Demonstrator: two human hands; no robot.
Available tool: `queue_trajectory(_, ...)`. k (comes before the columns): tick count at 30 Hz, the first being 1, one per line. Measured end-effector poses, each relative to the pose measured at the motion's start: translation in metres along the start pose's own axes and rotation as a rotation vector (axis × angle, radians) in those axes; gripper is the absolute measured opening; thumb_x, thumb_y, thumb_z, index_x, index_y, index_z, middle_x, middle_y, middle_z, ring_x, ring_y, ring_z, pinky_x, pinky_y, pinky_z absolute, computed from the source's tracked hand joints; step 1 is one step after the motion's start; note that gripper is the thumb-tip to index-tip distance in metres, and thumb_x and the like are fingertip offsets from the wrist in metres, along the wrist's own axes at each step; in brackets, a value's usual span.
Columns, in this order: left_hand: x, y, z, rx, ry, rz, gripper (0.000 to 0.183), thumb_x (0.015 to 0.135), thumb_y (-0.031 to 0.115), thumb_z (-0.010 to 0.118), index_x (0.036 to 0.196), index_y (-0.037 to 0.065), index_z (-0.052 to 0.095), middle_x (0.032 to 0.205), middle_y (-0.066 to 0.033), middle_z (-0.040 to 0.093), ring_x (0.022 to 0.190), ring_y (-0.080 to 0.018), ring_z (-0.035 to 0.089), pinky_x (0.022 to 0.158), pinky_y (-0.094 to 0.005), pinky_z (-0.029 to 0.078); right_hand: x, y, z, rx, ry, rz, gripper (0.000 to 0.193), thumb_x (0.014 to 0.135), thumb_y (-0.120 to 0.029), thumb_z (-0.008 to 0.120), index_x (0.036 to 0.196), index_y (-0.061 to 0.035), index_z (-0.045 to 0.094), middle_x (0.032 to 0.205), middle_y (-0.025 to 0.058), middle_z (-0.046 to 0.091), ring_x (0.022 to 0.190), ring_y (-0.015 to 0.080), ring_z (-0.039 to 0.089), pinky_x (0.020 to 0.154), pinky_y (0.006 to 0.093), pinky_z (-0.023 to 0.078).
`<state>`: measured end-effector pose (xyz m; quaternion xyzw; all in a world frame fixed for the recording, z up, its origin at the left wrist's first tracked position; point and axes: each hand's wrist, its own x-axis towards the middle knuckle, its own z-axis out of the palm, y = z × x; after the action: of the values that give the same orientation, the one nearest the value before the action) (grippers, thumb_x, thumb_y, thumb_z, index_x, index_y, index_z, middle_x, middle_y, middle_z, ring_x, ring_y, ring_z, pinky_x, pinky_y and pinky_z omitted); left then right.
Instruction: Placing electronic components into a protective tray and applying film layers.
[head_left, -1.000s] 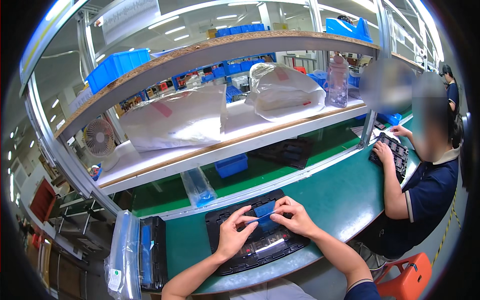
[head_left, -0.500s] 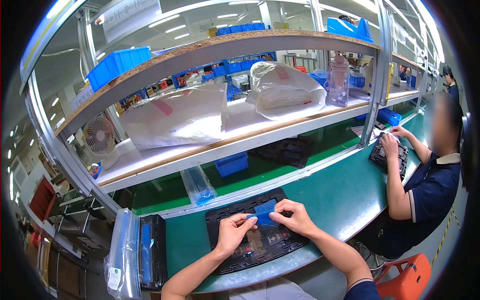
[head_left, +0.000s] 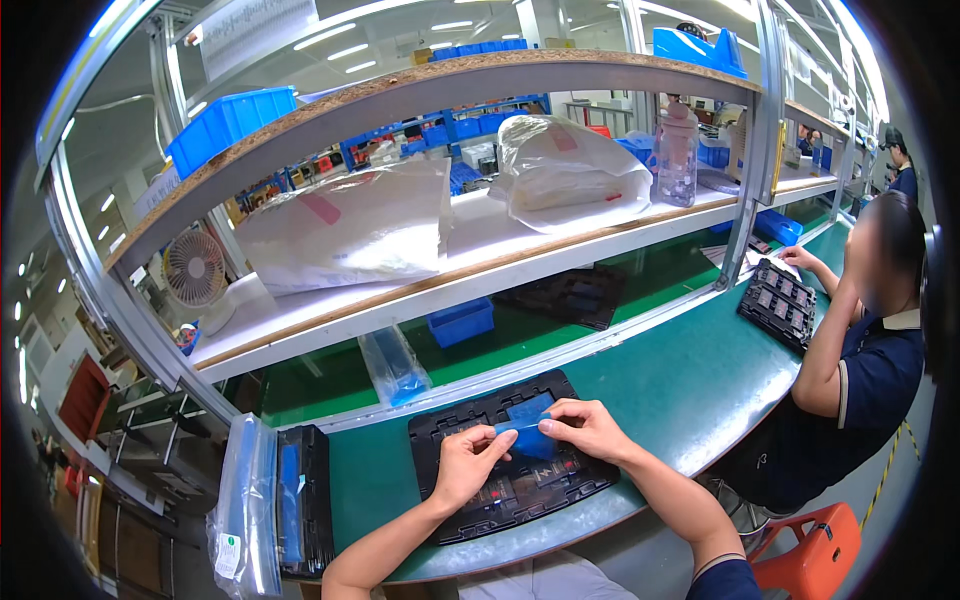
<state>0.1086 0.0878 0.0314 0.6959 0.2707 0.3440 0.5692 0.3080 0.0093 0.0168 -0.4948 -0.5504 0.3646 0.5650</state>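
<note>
A thin piece of blue film (head_left: 533,444) is stretched between my two hands, just above a black moulded tray (head_left: 428,440). My left hand (head_left: 468,464) pinches its left end between thumb and index finger. At the other end my right hand (head_left: 590,430) has the same kind of pinch. Another blue patch (head_left: 530,406) shows on the tray behind the fingers; I cannot tell if it belongs to the same sheet. Flat dark parts sit in the tray's pockets, partly hidden by the film and my hands.
At the left, black trays (head_left: 318,500) stand beside a clear bag (head_left: 245,510). A plastic bag with blue contents (head_left: 395,370) and a blue bin (head_left: 462,323) lie behind, under the shelf (head_left: 480,262). A co-worker (head_left: 870,350) sits at the right near another tray (head_left: 780,300).
The film between my hands has turned a little and now hangs lower over the tray. At the right, the co-worker has lifted one hand from their tray towards the head.
</note>
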Motion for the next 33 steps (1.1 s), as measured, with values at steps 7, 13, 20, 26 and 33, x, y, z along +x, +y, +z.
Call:
queue_trajectory(7, -0.003, 0.019, -0.006, 0.522, 0.087, 0.252, 0.042, 0.089, 0.034, 0.058, 0.063, 0.002, 0.064, 0.053, -0.0090, 0.058, 0.048, -0.0150, 0.058, 0.045, -0.0289, 0.042, -0.002, -0.011, 0.003, 0.206, 0.132, 0.044, 0.018, 0.085, -0.017, 0.065, 0.091, 0.0000, 0.065, 0.081, 0.0019, 0.060, 0.073, 0.0069, 0.054, 0.065, 0.0198, 0.042)
queue_trajectory(13, -0.018, 0.062, -0.020, 0.972, -0.352, 0.220, 0.045, 0.090, 0.040, 0.049, 0.063, 0.008, 0.066, 0.053, -0.0121, 0.057, 0.053, -0.0298, 0.059, 0.048, -0.0381, 0.045, 0.001, -0.008, -0.021, 0.241, 0.247, 0.158, 0.018, 0.084, -0.018, 0.066, 0.087, -0.0001, 0.065, 0.070, 0.0005, 0.059, 0.062, 0.0056, 0.053, 0.057, 0.0181, 0.041)
queue_trajectory(20, -0.035, 0.048, -0.009, 1.142, -0.780, 0.179, 0.034, 0.089, 0.038, 0.050, 0.095, 0.008, 0.065, 0.060, -0.0134, 0.061, 0.057, -0.0310, 0.061, 0.052, -0.0399, 0.049, -0.005, -0.011, -0.025, 0.181, 0.192, 0.278, 0.018, 0.084, -0.017, 0.066, 0.086, 0.0007, 0.066, 0.071, 0.0007, 0.061, 0.061, 0.0052, 0.053, 0.055, 0.0179, 0.040)
queue_trajectory(26, -0.036, 0.035, -0.008, 1.162, -0.689, 0.320, 0.038, 0.087, 0.034, 0.054, 0.108, 0.003, 0.056, 0.056, -0.0150, 0.059, 0.052, -0.0295, 0.061, 0.047, -0.0385, 0.048, -0.032, -0.016, -0.023, 0.014, 0.103, 0.478, 0.020, 0.083, -0.017, 0.068, 0.085, 0.0025, 0.066, 0.064, 0.0020, 0.060, 0.052, 0.0050, 0.053, 0.042, 0.0180, 0.039)
queue_trajectory(33, -0.038, 0.025, -0.008, 1.141, -0.706, 0.341, 0.040, 0.087, 0.029, 0.055, 0.114, -0.001, 0.052, 0.053, -0.0123, 0.056, 0.049, -0.0287, 0.059, 0.046, -0.0379, 0.046, -0.037, -0.021, -0.016, -0.107, 0.025, 0.557, 0.024, 0.082, -0.020, 0.069, 0.087, 0.0029, 0.066, 0.065, 0.0026, 0.061, 0.055, 0.0046, 0.055, 0.042, 0.0180, 0.040)
